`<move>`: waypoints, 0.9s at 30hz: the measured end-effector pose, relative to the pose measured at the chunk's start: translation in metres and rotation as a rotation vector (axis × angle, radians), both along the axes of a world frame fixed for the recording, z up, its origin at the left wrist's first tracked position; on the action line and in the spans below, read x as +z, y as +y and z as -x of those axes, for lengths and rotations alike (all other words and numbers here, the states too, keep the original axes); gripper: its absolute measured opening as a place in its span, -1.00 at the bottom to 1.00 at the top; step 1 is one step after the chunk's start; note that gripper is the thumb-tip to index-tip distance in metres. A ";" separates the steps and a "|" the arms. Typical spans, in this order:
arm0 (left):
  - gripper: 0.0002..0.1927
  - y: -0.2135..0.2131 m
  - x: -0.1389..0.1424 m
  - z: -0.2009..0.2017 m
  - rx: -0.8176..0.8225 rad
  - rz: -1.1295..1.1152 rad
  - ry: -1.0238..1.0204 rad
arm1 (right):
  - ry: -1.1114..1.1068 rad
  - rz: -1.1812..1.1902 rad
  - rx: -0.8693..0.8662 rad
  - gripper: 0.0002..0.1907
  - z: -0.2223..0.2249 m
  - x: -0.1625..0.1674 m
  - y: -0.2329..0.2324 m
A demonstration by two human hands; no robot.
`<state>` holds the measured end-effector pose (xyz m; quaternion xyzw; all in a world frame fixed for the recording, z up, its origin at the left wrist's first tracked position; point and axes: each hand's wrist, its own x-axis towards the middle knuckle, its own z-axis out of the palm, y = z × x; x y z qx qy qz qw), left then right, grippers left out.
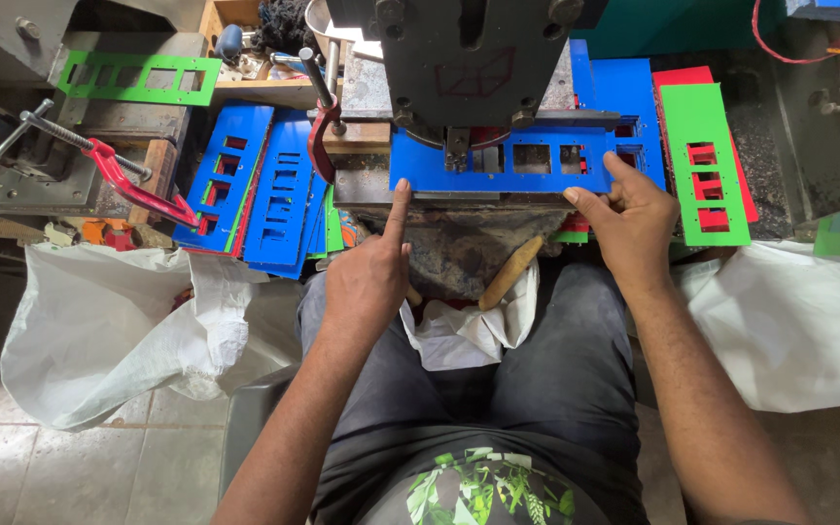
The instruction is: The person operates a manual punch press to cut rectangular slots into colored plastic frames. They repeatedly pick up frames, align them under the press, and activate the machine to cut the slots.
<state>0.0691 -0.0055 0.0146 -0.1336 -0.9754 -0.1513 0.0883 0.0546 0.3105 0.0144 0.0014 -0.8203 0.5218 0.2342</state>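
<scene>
A blue plastic plate (pixel 498 165) with several rectangular cut-outs lies on the bed of a dark metal punch press (pixel 469 58). My left hand (pixel 371 272) points its index finger up against the plate's near left edge. At the plate's right end, my right hand (pixel 629 219) grips the plate with thumb and fingers. The press head hides the plate's far edge.
A fanned stack of blue punched plates (pixel 264 185) leans to the left of the press. Green and red plates (pixel 702 160) lie to the right, and one green plate (pixel 138 78) at the far left. A red clamp (pixel 128 185) sits on the left. White sacks (pixel 109 331) flank my knees.
</scene>
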 end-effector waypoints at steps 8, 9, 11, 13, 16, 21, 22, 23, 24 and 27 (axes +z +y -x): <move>-0.08 -0.001 -0.004 0.001 -0.008 -0.012 0.018 | 0.000 0.010 0.003 -0.41 0.001 -0.003 0.001; -0.07 -0.001 -0.004 0.001 -0.008 -0.013 0.015 | 0.003 0.002 0.003 -0.41 0.001 -0.003 0.000; -0.07 -0.001 -0.005 0.001 -0.008 -0.016 0.013 | 0.004 -0.015 -0.005 -0.41 0.001 -0.003 0.001; -0.07 -0.001 -0.005 0.001 -0.007 -0.012 0.011 | 0.002 -0.009 -0.002 -0.41 0.001 -0.003 0.000; -0.08 -0.002 -0.005 0.000 -0.015 -0.015 0.016 | -0.001 0.006 0.005 -0.41 0.000 -0.002 -0.001; -0.08 -0.004 -0.004 0.001 -0.019 -0.020 0.017 | -0.002 -0.033 -0.010 -0.41 0.000 -0.001 -0.002; -0.08 -0.004 -0.004 0.001 -0.021 -0.023 0.018 | -0.002 -0.030 -0.009 -0.41 -0.001 -0.001 -0.002; -0.08 -0.004 -0.004 0.000 -0.022 -0.027 0.019 | -0.002 -0.027 -0.009 -0.41 0.000 -0.002 -0.002; -0.08 -0.003 -0.004 0.000 -0.019 -0.020 0.018 | -0.002 -0.024 -0.009 -0.41 0.000 -0.002 -0.002; -0.08 -0.003 -0.004 0.000 -0.013 -0.008 0.020 | 0.012 -0.005 0.009 -0.41 0.000 -0.003 -0.001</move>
